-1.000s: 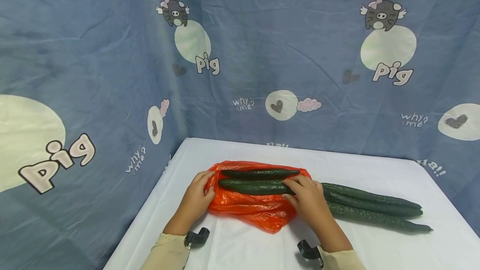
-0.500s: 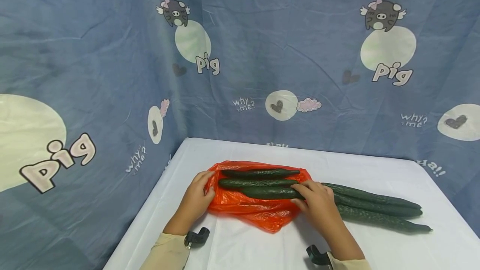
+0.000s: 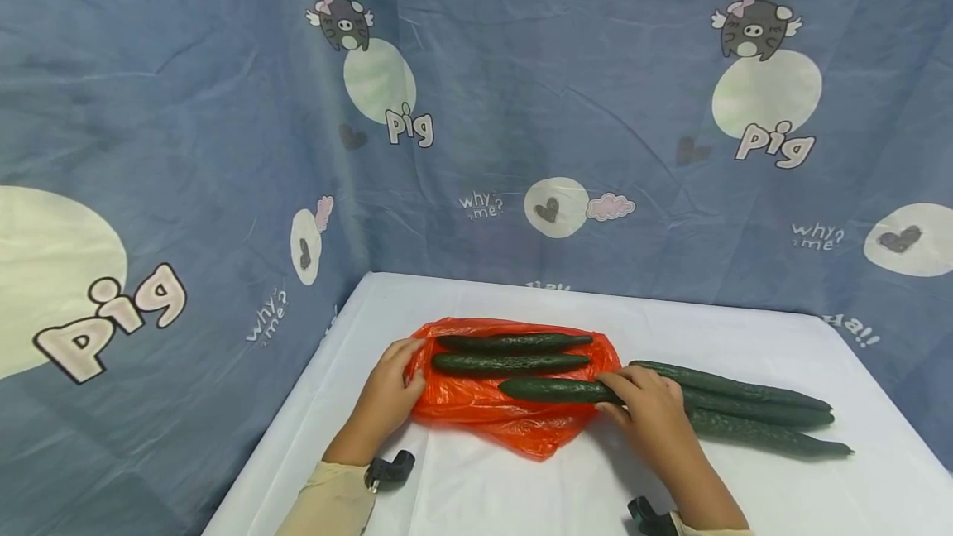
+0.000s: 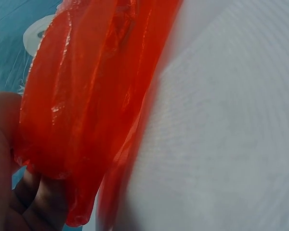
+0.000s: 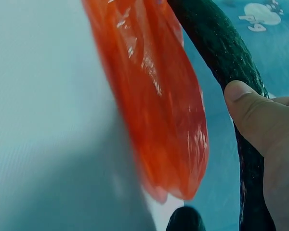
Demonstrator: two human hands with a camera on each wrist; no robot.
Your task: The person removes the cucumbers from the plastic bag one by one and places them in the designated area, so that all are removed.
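Note:
My left hand (image 3: 389, 387) pinches the left edge of a red plastic bag (image 3: 484, 413) lying on the table. In the left wrist view, the bag's film (image 4: 82, 96) runs between thumb and fingers. Two dark green cucumbers lie side by side on the bag, a rear one (image 3: 514, 343) and a front one (image 3: 506, 365). My right hand (image 3: 651, 413) grips a third cucumber (image 3: 551, 390) between thumb and fingers, its left part over the bag. The hand hides its right end in the head view. In the right wrist view, the held cucumber (image 5: 216, 43) is apart from the bag (image 5: 164, 106).
Three more cucumbers lie to the right of my right hand, a back one (image 3: 737, 385), a middle one (image 3: 759, 409) and a front one (image 3: 767, 434). A white cloth (image 3: 715, 321) covers the table. A blue patterned curtain (image 3: 640, 106) hangs behind and at left.
My right hand has moved right and slightly nearer, drawing the gripped cucumber away from the front cucumber on the bag. My left hand has stayed at the bag's edge.

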